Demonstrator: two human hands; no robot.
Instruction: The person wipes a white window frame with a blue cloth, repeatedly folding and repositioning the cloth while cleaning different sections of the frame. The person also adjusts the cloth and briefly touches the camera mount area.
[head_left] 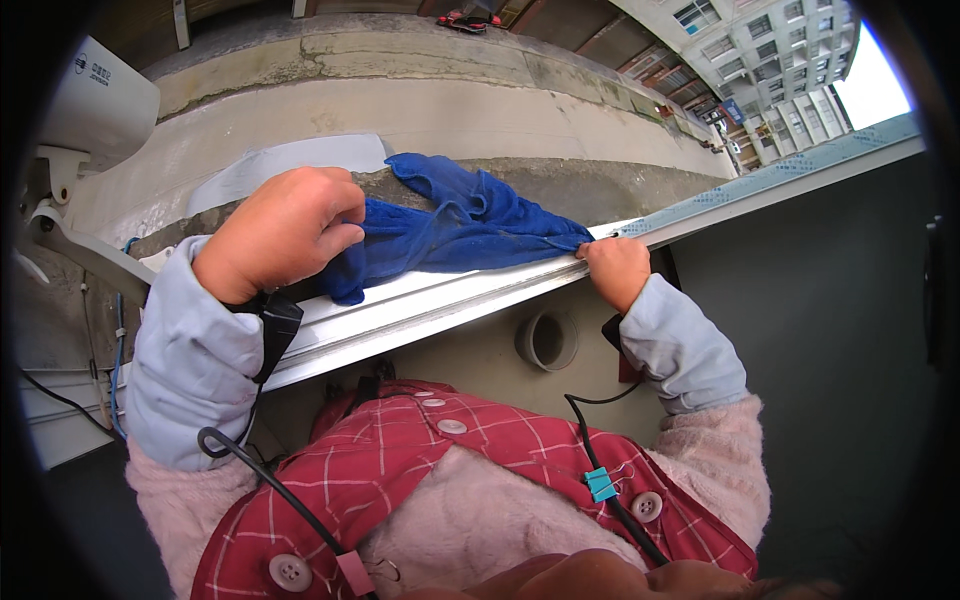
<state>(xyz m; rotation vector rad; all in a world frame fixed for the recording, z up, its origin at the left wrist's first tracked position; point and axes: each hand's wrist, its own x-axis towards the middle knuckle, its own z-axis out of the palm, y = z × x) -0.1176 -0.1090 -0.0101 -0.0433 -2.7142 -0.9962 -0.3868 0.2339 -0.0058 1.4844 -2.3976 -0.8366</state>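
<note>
A crumpled blue cloth lies stretched along a white metal window sill track, partly hanging over its outer side. My left hand is closed at the cloth's left end, thumb bent against the fingers, with blue fabric coming out beside and below it. At the other end, my right hand pinches the narrow, pulled-out tip of the cloth just above the track. Between my hands the fabric bunches up in folds. My left fingertips are partly hidden behind the hand.
A white camera housing on a bracket stands at the left, with cables below. A film-covered frame edge runs to the right beside a dark pane. Below the sill stands a grey bucket. Outside lies a paved lane.
</note>
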